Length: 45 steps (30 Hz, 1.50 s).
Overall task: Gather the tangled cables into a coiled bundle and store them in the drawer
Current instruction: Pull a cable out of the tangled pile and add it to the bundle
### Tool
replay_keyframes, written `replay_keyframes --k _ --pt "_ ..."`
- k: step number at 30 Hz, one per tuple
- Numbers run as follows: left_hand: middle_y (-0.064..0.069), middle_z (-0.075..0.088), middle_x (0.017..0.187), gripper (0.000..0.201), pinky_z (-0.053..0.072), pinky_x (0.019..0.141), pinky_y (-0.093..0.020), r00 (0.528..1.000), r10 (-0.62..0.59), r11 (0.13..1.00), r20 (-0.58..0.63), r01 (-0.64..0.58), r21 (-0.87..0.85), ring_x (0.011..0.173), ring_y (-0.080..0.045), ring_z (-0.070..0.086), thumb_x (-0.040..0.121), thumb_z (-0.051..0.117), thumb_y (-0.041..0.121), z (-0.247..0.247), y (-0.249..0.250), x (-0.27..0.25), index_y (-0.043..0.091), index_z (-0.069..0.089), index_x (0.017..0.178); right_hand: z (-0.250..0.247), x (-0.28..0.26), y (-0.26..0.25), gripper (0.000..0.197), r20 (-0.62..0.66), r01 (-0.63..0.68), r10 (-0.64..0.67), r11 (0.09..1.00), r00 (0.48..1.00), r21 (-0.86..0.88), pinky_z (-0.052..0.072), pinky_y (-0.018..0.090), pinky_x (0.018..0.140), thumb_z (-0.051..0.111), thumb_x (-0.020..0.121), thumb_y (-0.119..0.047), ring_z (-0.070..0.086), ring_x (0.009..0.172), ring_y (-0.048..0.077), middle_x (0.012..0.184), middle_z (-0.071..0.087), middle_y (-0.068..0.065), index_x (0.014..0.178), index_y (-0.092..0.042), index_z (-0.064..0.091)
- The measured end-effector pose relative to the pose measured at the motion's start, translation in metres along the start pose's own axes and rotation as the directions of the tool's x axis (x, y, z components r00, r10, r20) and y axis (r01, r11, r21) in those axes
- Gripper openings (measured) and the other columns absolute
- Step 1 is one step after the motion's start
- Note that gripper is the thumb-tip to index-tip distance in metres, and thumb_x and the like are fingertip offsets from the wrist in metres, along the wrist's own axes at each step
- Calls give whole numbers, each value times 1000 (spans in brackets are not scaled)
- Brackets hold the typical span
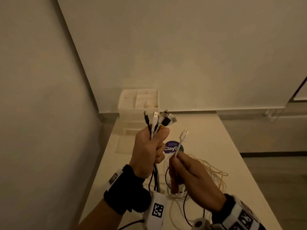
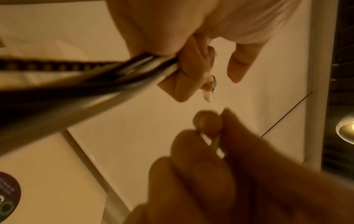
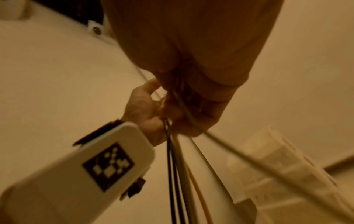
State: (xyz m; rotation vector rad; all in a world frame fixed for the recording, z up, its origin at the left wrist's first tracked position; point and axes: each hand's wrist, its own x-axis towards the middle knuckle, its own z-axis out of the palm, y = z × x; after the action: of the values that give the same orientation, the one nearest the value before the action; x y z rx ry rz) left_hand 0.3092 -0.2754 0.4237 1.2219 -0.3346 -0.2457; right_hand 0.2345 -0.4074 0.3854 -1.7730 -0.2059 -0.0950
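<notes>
The white table (image 1: 199, 130) carries everything, and at its far left corner, against the wall, stands one white drawer organiser (image 1: 138, 103), its top an open tray with dividers; whether any drawer below is pulled out cannot be told. Toward the near edge lies the loose tangle of cables (image 1: 207, 173), pale yellowish loops with a dark strand running through, trailing up into both hands. Near the middle of the table is one round purple sticker (image 1: 172, 147). The left hand (image 1: 147, 151) is raised in a fist, fingers and thumb curled tight round one bunch of cable ends (image 1: 159, 120); about six or seven plugs fan out above it, black, white and yellow, the exact count uncertain. The right hand (image 1: 187, 173), just beside it, pinches one single white cable (image 1: 180, 143) between thumb and forefinger, its plug pointing up, the other fingers curled loosely. The step in hand looks like collecting the ends together, before any coiling. The next move probably calls for bringing this white plug level with the others and tucking it under the left thumb without loosening that grip. After that the hanging lengths would need winding into loops, and a drawer must be open.
</notes>
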Motion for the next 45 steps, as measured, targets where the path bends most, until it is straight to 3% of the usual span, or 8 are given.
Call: replay_keyframes --k 8,15,20,28,32,34,40,45 --pt "14 48 51 21 37 49 -19 991 130 950 -35 -115 289 47 -4 44 90 62 29 26 -22 5 27 62 70 -1 16 -10 25 -160 103 -144 964 977 -244 32 13 53 41 102 -22 48 52 7 60 54 -17 88 -18 61" --pt "1 34 52 45 27 41 -24 969 160 980 -189 -133 146 43 -13 28 98 37 46 22 -13 27 15 42 65 -14 13 4 38 -62 104 -136 925 989 -366 43 31 54 37 97 -48 54 52 15 58 58 3 70 -28 56" --pt "-1 31 57 45 50 48 -35 949 224 961 -223 -253 -111 45 -17 39 101 31 42 3 19 48 18 41 64 -22 6 45 23 5 92 -93 977 996 -194 38 20 55 40 100 -33 46 55 6 60 50 -3 87 -29 59" --pt "6 25 52 40 19 40 -10 889 388 910 -243 -411 -51 35 -6 18 98 35 44 -28 56 54 23 31 65 -43 34 111 30 8 -42 47 948 999 -315 43 23 61 47 100 -31 52 59 3 64 56 -14 75 -21 57" --pt "16 50 50 32 35 38 -16 941 339 845 -8 -301 442 40 -1 42 92 58 33 -19 33 42 10 60 70 -50 57 113 45 -109 -86 61 967 992 -242 35 26 57 54 95 -37 40 53 6 55 41 -6 63 -6 46" --pt "18 69 74 14 51 59 -19 973 221 742 71 -215 635 63 0 62 84 73 28 -6 5 40 17 73 93 -52 71 95 46 -156 -68 50 991 987 -114 33 33 59 57 92 -31 38 55 13 56 38 4 60 -2 41" --pt "14 71 79 9 49 66 -16 994 112 734 -14 -73 675 74 3 65 84 72 25 8 -36 55 27 72 92 -67 83 42 35 -85 -51 78 958 993 283 35 34 57 54 84 -18 37 55 22 56 41 11 68 13 48" --pt "16 68 75 12 44 61 -13 986 167 711 -17 -108 695 69 2 61 87 69 23 11 -31 69 35 68 90 -79 82 32 31 -50 -19 41 930 998 366 32 37 61 49 88 -23 39 53 16 57 45 6 70 0 59"
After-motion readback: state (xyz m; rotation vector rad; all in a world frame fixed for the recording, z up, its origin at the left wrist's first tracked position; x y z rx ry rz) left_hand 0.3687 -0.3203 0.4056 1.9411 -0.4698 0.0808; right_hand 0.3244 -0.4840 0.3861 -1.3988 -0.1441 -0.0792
